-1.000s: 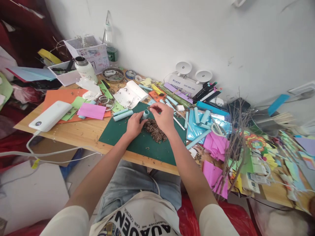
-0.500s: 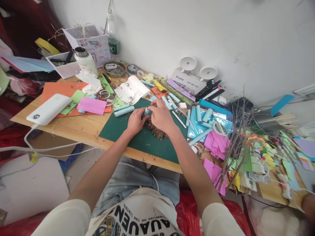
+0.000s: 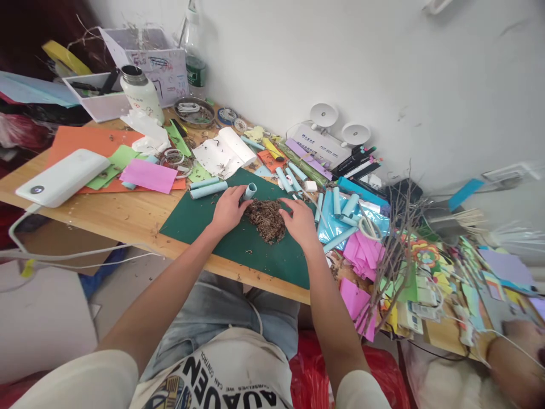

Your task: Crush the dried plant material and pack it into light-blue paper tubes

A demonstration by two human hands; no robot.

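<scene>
Tube (image 3: pixel 249 191) in left hand, right hand at shred pile

Left hand (image 3: pixel 227 208) is closed round the lower end of a short pale-blue paper tube, which is tilted with its open mouth upward, near the far edge of the green mat (image 3: pixel 204 230). Right hand (image 3: pixel 300 222) lies on the mat, fingers loosely bent against the right side of a brown pile of shreds (image 3: pixel 266 218); whether it pinches any cannot be told. The pile sits mid-mat, just beside the tube. Two spare tubes (image 3: pixel 208 188) lie at the mat's far left corner. The mat lies along the near edge of the table (image 3: pixel 128 213). A pink sheet (image 3: pixel 149 175) and a white power bank (image 3: pixel 62 177) lie toward the table's left edge. Scissors (image 3: pixel 368 226) and bare twigs (image 3: pixel 400 250) lie right of the mat. Another person's hand (image 3: pixel 511 363) shows beyond the table's right end.
</scene>
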